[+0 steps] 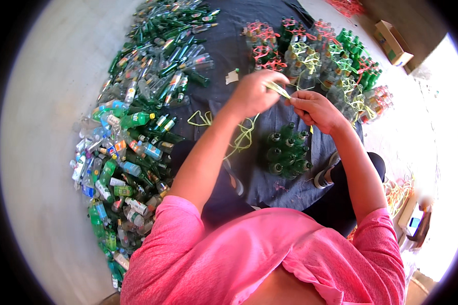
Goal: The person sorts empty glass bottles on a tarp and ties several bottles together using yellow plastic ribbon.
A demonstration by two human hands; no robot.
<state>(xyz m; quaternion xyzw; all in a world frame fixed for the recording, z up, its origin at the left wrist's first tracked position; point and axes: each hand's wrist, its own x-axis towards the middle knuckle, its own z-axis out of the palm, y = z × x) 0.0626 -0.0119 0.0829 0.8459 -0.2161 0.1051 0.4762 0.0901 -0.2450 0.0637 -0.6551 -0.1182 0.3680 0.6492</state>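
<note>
Pale yellow plastic string (pixel 277 89) is stretched in a short twisted length between my two hands. My left hand (pixel 258 91) is closed on one part of it, slightly blurred. My right hand (pixel 318 110) pinches the other end between thumb and fingers. Below my hands, a cluster of green glass bottles (pixel 288 152) stands upright on the dark sheet, necks up. A loose tangle of yellow string (pixel 244 134) lies left of that cluster, partly hidden behind my left forearm.
Loose bottles (pixel 137 137) lie heaped along the left. At the far right stand bottle bundles (pixel 303 56) laced with red, yellow and green string. A cardboard box (pixel 393 43) sits beyond them. More string (pixel 399 195) lies at right. My feet rest either side of the green cluster.
</note>
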